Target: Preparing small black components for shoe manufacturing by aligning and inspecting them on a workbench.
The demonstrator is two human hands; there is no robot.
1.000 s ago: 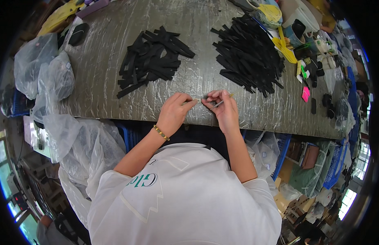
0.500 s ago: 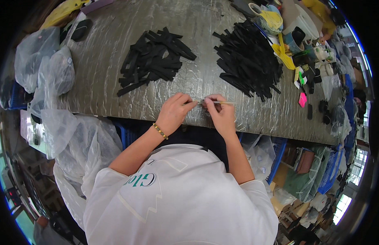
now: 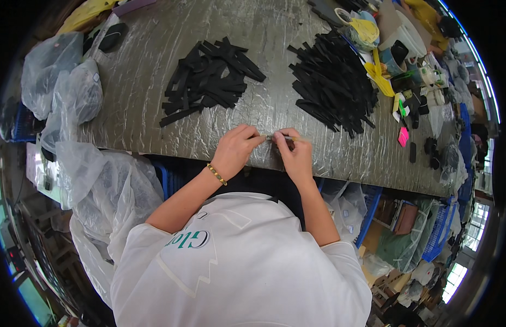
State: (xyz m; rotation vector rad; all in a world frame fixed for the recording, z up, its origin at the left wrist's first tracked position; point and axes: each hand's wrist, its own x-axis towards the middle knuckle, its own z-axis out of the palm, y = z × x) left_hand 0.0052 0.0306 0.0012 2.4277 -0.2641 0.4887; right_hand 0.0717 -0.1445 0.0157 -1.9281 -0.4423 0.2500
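Note:
Close together above the table's near edge, my two hands almost meet. My left hand (image 3: 239, 146), with a beaded bracelet at its wrist, is closed in a pinch; a small piece (image 3: 268, 137) shows at its fingertips, too small to name. My right hand (image 3: 294, 155) is closed on a thin, pale stick-like tool (image 3: 300, 139), which juts out to the right and is smeared by motion. Beyond my left hand lies a loose pile of black strips (image 3: 206, 76). A denser pile of black strips (image 3: 335, 82) lies beyond my right hand.
The dark table (image 3: 258, 32) has a wrinkled, shiny covering. Clear plastic bags (image 3: 78, 92) crowd its left side. At the right stand a cup (image 3: 397, 52), yellow scraps (image 3: 379, 79) and a pink tag (image 3: 403, 136). Blue crates (image 3: 367, 212) sit below the edge.
The stick in my right hand has tilted and now looks blurred and shorter. My hands have stayed nearly in place. The view has shifted slightly.

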